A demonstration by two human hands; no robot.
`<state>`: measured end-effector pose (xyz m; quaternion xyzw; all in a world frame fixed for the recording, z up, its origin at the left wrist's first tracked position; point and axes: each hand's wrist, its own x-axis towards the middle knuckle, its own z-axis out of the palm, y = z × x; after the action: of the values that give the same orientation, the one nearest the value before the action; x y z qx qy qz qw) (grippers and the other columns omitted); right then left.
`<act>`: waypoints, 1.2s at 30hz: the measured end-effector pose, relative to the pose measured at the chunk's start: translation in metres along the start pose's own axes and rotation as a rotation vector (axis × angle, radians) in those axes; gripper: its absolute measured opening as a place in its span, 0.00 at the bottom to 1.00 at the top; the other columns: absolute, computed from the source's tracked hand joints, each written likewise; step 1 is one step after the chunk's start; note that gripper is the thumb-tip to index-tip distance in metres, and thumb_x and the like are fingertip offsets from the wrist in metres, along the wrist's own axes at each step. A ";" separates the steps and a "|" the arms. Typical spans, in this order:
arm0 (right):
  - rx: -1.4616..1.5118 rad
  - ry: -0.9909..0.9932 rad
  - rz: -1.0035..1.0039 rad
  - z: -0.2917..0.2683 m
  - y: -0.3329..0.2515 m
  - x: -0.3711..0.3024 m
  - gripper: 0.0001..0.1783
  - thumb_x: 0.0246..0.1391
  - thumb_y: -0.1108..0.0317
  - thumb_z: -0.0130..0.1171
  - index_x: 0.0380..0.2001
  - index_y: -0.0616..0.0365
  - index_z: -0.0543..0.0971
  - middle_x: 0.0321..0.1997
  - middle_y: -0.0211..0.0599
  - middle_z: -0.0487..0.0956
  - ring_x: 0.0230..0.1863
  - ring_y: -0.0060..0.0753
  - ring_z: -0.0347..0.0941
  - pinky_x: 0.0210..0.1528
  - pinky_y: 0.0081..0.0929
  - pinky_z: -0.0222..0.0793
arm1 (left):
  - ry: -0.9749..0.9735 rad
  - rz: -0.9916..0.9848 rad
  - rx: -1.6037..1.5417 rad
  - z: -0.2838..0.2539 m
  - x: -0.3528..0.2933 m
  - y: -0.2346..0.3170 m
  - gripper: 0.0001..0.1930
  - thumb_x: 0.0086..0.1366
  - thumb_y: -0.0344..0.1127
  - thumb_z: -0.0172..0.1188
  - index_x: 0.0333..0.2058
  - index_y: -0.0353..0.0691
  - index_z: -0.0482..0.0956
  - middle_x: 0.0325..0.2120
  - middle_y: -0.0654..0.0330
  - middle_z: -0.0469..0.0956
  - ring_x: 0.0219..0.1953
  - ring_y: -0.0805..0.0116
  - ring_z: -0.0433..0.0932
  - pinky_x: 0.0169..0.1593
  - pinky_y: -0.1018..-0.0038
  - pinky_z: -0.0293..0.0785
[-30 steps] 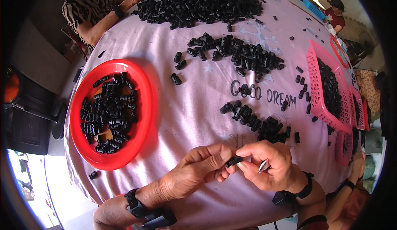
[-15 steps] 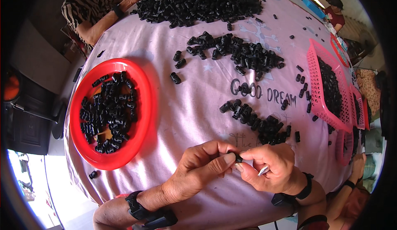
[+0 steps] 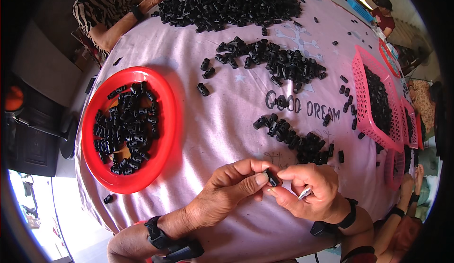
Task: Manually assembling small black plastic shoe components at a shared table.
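Note:
My left hand (image 3: 231,189) is closed, pinching a small black plastic cylinder (image 3: 272,178) between thumb and fingertips. A lighter slot shows on the cylinder's side. My right hand (image 3: 309,189) is also closed, its thumb and index fingertip right beside the cylinder; I cannot tell whether they touch it. Out of the curled fingers of that hand sticks the silvery pointed end of a small tool (image 3: 305,192); the rest of it is hidden. Just beyond my hands lies a loose cluster of similar black cylinders (image 3: 283,131).
A red plate (image 3: 170,145) of black cylinders stands at the left. Another cluster (image 3: 265,57) and a large heap (image 3: 227,5) lie farther back. Pink baskets (image 3: 362,97) stand at the right. A person's arm (image 3: 118,29) reaches in at the far left; other hands (image 3: 409,187) show at the right edge.
The cylinder in my left hand has turned, showing its slotted side. My right thumb and index finger have parted slightly from it. At the right edge, another person's second hand has come into view.

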<state>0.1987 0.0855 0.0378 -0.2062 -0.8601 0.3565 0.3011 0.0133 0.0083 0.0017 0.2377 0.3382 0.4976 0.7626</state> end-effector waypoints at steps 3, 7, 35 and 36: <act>0.001 0.018 -0.058 0.004 0.004 0.001 0.20 0.42 0.77 0.67 0.41 0.61 0.76 0.30 0.37 0.81 0.20 0.27 0.77 0.20 0.19 0.72 | -0.008 -0.018 -0.005 0.001 -0.001 0.003 0.15 0.69 0.39 0.50 0.49 0.37 0.73 0.36 0.67 0.75 0.36 0.82 0.70 0.43 0.83 0.68; -0.092 0.026 -0.188 0.003 0.003 0.004 0.22 0.40 0.77 0.68 0.42 0.60 0.77 0.27 0.37 0.80 0.18 0.29 0.76 0.20 0.20 0.71 | -0.031 -0.009 0.035 0.000 0.000 0.002 0.15 0.69 0.41 0.51 0.47 0.37 0.73 0.35 0.68 0.74 0.35 0.83 0.69 0.42 0.83 0.68; -0.064 0.154 0.046 -0.013 -0.001 0.000 0.08 0.45 0.71 0.66 0.25 0.60 0.76 0.22 0.39 0.78 0.24 0.37 0.79 0.23 0.27 0.71 | 0.388 0.384 0.394 0.005 -0.039 0.042 0.10 0.67 0.35 0.52 0.43 0.39 0.74 0.30 0.66 0.72 0.28 0.80 0.68 0.31 0.83 0.64; -0.066 0.171 0.045 -0.017 -0.003 -0.001 0.08 0.45 0.71 0.66 0.25 0.60 0.76 0.22 0.39 0.78 0.24 0.37 0.79 0.23 0.27 0.71 | 0.515 0.455 0.458 0.001 -0.044 0.050 0.09 0.67 0.35 0.52 0.42 0.39 0.75 0.28 0.67 0.72 0.26 0.81 0.68 0.29 0.84 0.63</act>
<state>0.2101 0.0913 0.0490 -0.2650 -0.8376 0.3159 0.3582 -0.0275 -0.0127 0.0497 0.3377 0.5586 0.6087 0.4509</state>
